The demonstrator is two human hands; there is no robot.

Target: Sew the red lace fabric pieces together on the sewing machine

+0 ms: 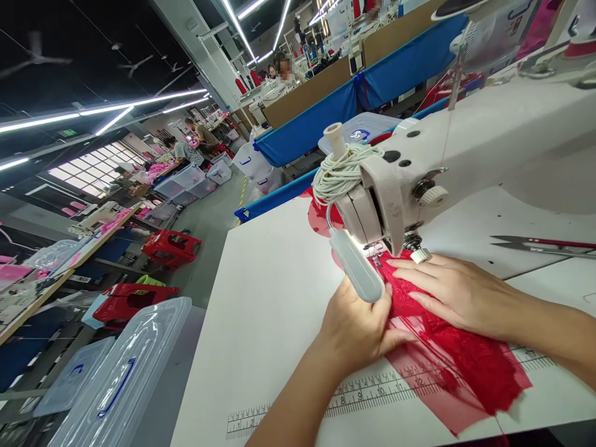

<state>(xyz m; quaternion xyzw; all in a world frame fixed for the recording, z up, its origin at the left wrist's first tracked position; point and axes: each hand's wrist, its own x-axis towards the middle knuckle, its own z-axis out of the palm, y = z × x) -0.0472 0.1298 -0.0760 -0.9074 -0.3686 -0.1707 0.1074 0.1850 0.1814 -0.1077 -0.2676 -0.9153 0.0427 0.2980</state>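
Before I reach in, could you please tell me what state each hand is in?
Left hand: at the red lace fabric, partly behind the sewing-machine lamp; grip cannot be told.
Right hand: open, fingers extended over the fabric.

Workshop: garment sewing
Surface (261, 304): sewing machine (493, 124), red fabric (470, 347), printed ruler (382, 392)
Ceiling (139, 28): strip lights (149, 102), fans (36, 58)
Aisle (209, 254): lidded plastic bins (139, 347), red stools (170, 245)

The machine (493, 133) stands at the table's (261, 310) right, its left end over the cloth (447, 335). The left hand (356, 316) is at the cloth's left edge, below the lamp (356, 266); the right hand (459, 288) lies on it. Scissors (549, 243) lie beyond the right forearm. The ruler (367, 397) runs nearside, partly under the cloth. Bins (144, 341) stand left, stools (170, 248) farther.
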